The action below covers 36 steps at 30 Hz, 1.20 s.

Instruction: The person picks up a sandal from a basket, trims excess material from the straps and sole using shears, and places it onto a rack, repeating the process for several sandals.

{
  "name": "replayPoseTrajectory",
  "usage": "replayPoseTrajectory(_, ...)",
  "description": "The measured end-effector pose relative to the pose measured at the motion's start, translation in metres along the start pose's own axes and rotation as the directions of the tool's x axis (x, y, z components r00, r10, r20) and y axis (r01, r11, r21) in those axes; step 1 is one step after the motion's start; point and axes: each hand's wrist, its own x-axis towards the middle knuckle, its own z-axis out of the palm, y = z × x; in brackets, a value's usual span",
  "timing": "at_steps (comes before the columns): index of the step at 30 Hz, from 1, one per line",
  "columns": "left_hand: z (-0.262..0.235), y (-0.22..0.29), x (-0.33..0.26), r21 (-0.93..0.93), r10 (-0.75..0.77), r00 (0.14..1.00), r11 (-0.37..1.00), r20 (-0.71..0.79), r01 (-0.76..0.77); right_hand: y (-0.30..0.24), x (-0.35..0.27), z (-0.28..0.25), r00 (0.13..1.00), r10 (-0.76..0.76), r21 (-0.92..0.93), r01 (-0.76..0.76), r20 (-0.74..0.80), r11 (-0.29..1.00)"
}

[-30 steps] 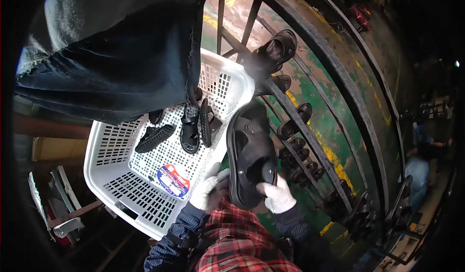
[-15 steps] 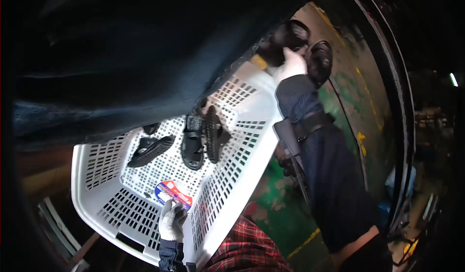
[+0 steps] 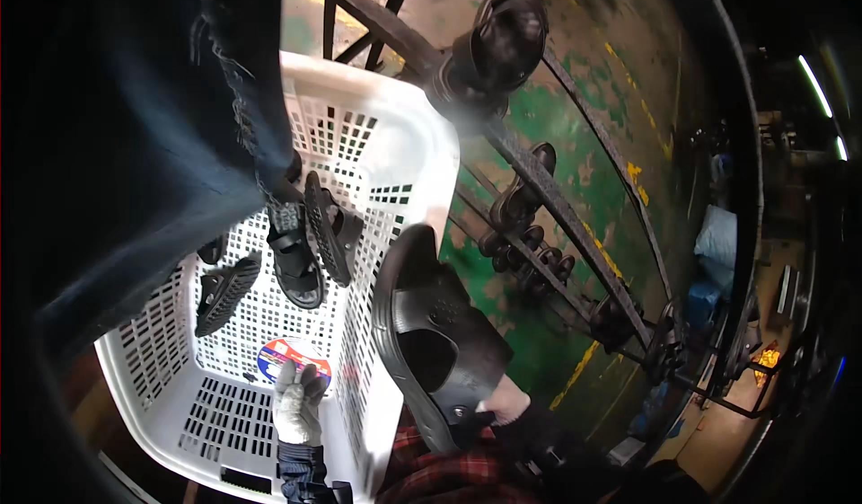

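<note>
- The right hand (image 3: 505,403) had come down from the rack (image 3: 575,230) within half a second; a black sandal (image 3: 469,342) was now in its grip by the strap end, along the white basket's (image 3: 429,136) right wall, not inside;
- the left hand (image 3: 298,410) hung over the basket's near end; fingers loosely curled, apparently empty.
</note>
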Motion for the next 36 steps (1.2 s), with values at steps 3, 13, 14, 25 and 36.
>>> replayPoseTrajectory(3,-0.003,-0.011,-0.001,0.111,0.048,0.997,0.993,-0.068,-0.04,0.024,-0.007,-0.068,0.981,0.154,0.091,-0.144,-0.115,0.985)
replayPoseTrajectory(13,-0.024,-0.068,-0.009,0.367,0.107,0.988,0.928,-0.11,-0.06,-0.015,0.224,-0.198,0.81,-0.514,0.026,0.542,-0.282,0.84)
replayPoseTrajectory(14,-0.012,-0.07,-0.008,0.399,0.105,0.987,0.916,-0.118,-0.049,-0.035,0.241,-0.197,0.78,-0.575,0.055,0.604,-0.246,0.795)
replayPoseTrajectory(25,-0.013,-0.057,0.008,0.555,0.123,0.986,0.831,-0.112,-0.041,-0.022,0.241,-0.205,0.343,-0.072,0.322,-0.761,0.936,0.564)
replayPoseTrajectory(36,0.006,-0.06,0.011,0.548,0.063,0.998,0.836,-0.031,-0.036,0.05,0.225,-0.15,0.288,-0.548,0.543,-0.745,0.785,0.387)
